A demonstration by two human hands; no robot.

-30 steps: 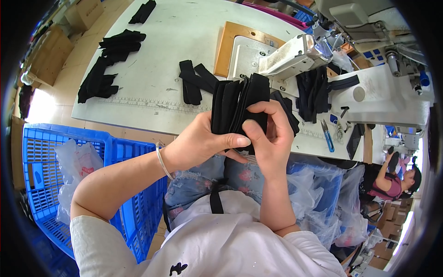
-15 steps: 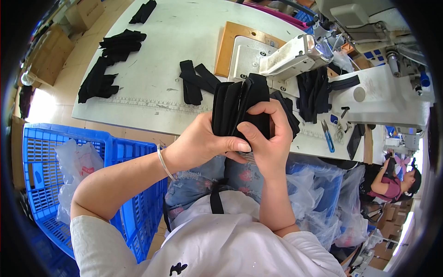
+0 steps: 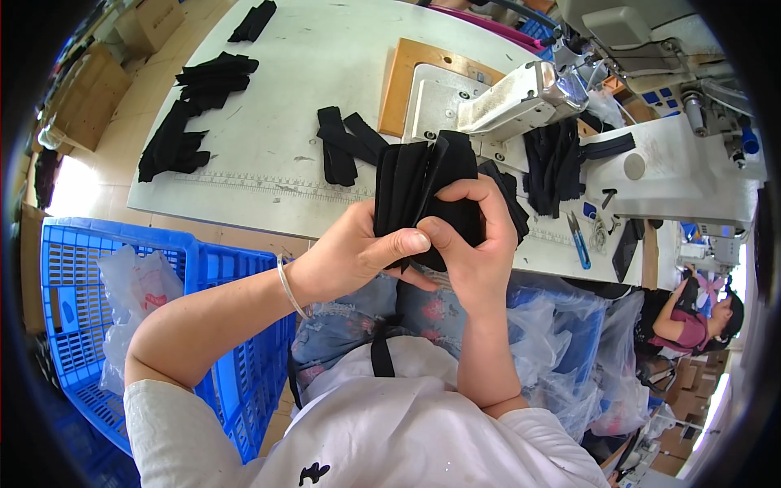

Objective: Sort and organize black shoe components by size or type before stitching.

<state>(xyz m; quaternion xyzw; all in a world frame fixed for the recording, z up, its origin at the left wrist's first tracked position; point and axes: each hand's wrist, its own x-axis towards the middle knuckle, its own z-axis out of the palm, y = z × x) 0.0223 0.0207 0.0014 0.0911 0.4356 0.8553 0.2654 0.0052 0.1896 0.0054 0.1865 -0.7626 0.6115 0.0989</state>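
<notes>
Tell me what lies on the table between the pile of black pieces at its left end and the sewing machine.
In the head view, between the left pile of black pieces and the sewing machine lie bare white table and crossed black strips.

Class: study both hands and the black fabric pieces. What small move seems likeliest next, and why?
Probably peeling one piece off the stack of black fabric pieces: the left hand pinches its lower edge, and the right hand curls over its fanned layers.
</notes>
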